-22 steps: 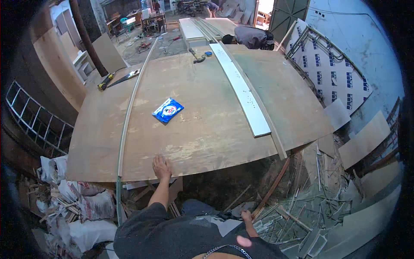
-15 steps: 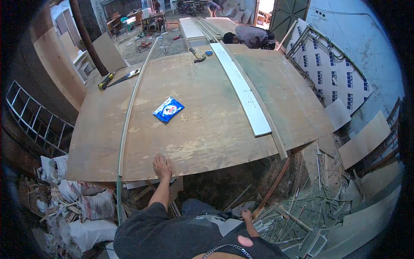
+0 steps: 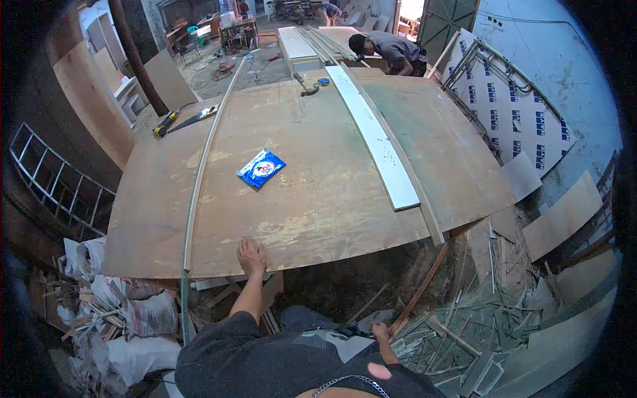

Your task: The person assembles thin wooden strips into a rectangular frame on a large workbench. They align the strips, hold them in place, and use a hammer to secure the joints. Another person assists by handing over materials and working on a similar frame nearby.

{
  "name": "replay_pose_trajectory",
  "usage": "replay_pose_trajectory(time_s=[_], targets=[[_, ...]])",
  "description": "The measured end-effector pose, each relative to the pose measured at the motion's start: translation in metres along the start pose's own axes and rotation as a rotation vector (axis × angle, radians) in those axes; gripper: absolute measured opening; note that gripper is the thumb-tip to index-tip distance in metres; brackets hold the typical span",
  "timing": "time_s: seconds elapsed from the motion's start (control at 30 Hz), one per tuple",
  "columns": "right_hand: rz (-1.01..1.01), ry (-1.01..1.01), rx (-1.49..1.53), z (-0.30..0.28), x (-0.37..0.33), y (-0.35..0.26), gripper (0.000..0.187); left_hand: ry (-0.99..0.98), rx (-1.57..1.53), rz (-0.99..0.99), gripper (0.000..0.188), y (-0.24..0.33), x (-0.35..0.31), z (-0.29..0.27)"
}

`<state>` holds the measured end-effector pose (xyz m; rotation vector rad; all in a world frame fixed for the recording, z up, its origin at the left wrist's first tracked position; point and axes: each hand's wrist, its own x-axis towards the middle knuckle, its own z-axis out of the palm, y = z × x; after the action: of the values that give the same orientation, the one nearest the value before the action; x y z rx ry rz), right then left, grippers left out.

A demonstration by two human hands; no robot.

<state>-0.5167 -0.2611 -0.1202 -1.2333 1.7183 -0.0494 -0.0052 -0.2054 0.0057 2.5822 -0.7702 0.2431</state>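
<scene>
Left fingers touch wood — one packet beyond.

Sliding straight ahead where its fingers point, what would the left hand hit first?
Probably the blue packet lying ahead on the wooden board, though the left hand might only clip it.

Packet on table, between left strip and board. Right strip along board's right side. Saw left of left strip, far end. Hammer beyond packet. Left hand on table, near edge.
</scene>
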Motion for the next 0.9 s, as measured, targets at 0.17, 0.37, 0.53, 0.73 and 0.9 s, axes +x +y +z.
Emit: replay_pose_trajectory(time_s=[0.17,0.37,0.53,0.73,0.9], targets=[[-0.013,0.017,-0.014,-0.011,-0.017,-0.015,0.038,-0.015,0.022,0.002,0.050,0.006,-0.001,-0.001],[0.078,-0.004,-0.031,-0.014,-0.028,-0.032,0.038,-0.034,0.010,-0.009,0.050,0.005,0.000,-0.002],[-0.030,0.006,-0.205,-0.010,-0.008,-0.012,0.038,-0.024,0.004,-0.002,0.051,0.003,0.000,0.002],[0.052,-0.012,-0.085,0.003,0.018,0.016,0.033,0.018,0.007,-0.020,0.049,0.004,0.000,0.007],[-0.006,-0.011,-0.090,0.004,0.016,0.019,0.032,0.022,-0.007,-0.003,0.049,0.008,-0.001,-0.002]])
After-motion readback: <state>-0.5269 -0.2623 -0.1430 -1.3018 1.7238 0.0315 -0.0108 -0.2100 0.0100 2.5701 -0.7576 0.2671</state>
